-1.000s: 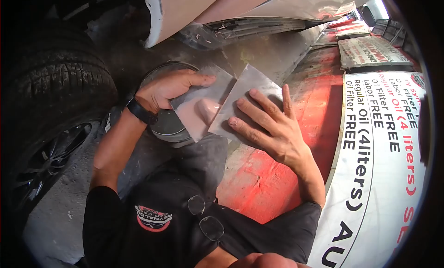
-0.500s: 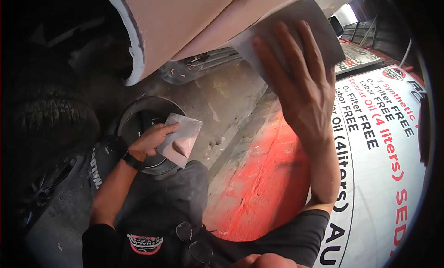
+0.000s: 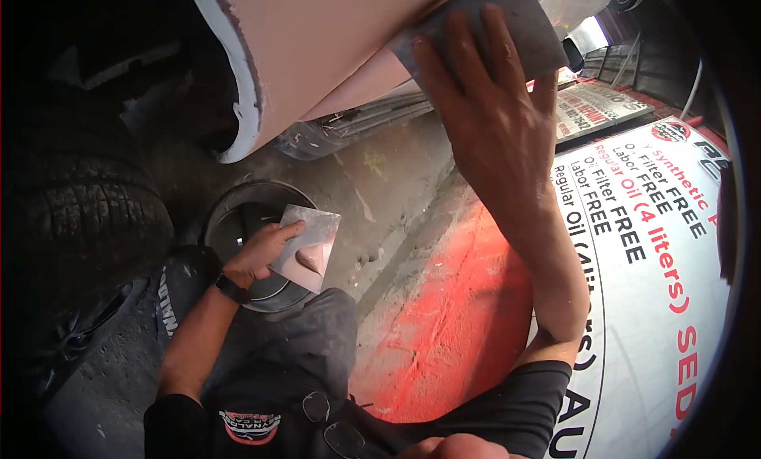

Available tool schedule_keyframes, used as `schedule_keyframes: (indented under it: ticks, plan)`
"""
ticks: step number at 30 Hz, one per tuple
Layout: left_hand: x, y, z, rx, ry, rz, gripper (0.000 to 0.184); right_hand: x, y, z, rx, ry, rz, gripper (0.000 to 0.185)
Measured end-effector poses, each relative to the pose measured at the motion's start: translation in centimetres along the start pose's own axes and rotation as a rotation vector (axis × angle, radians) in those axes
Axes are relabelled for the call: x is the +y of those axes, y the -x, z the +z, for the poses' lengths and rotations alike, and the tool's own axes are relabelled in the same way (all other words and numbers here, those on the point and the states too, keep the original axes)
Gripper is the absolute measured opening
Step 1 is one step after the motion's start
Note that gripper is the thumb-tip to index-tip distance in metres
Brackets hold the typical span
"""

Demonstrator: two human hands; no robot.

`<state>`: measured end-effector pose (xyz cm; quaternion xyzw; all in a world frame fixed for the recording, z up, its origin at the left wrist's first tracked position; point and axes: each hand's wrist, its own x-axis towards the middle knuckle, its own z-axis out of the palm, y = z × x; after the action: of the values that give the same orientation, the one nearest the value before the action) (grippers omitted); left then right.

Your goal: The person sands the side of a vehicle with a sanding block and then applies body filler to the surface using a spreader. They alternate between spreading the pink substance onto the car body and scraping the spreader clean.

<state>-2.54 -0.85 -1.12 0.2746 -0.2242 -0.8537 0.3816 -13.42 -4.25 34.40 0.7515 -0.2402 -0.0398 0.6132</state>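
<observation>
My left hand (image 3: 261,251) grips a flat metal plate (image 3: 323,229) by its edge. A mound of pink body filler (image 3: 311,258) sits on that plate. Above and to the right, my right hand (image 3: 495,118) holds a wide grey putty spreader (image 3: 519,23), fingers stretched along its face and the thumb hidden. The spreader's far edge lies at the pink car body panel (image 3: 309,39); whether it touches there is hard to see.
Below the plate stands a round black basin (image 3: 218,201) on the concrete floor. A tyre (image 3: 87,213) is at the left, near the panel's curved edge. A red-painted strip (image 3: 444,324) and a large printed sign (image 3: 634,300) lie to the right.
My right hand and the spreader have shifted left and slightly up along the panel. My left hand with the plate sits slightly lower in view.
</observation>
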Motion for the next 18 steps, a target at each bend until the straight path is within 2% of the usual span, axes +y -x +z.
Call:
schedule_keyframes:
  ticks: [5,8,11,14,17,18]
  plan:
    - [-0.2,-0.2,-0.2,0.002,-0.009,-0.012,0.034,-0.2,0.2,0.7,0.03,-0.011,0.019,0.046]
    - [-0.6,-0.4,0.0,0.02,-0.028,0.04,0.04,-0.1,0.4,0.8,0.02,0.02,0.009,0.048]
    - [-0.8,-0.6,-0.5,0.02,-0.067,0.027,0.042,1.2,1.6,3.5,0.076,-0.056,0.001,0.051]
    - [-0.2,-0.1,-0.3,0.014,-0.076,-0.015,0.038,2.3,2.4,4.6,0.142,-0.089,-0.049,0.039]
    - [0.0,-0.2,-0.4,0.036,-0.087,-0.016,0.037,1.9,3.1,3.0,0.031,-0.058,0.026,0.038]
    - [-0.1,-0.2,-0.2,0.037,-0.069,0.007,0.039,1.8,3.0,2.8,0.055,-0.076,0.016,0.038]
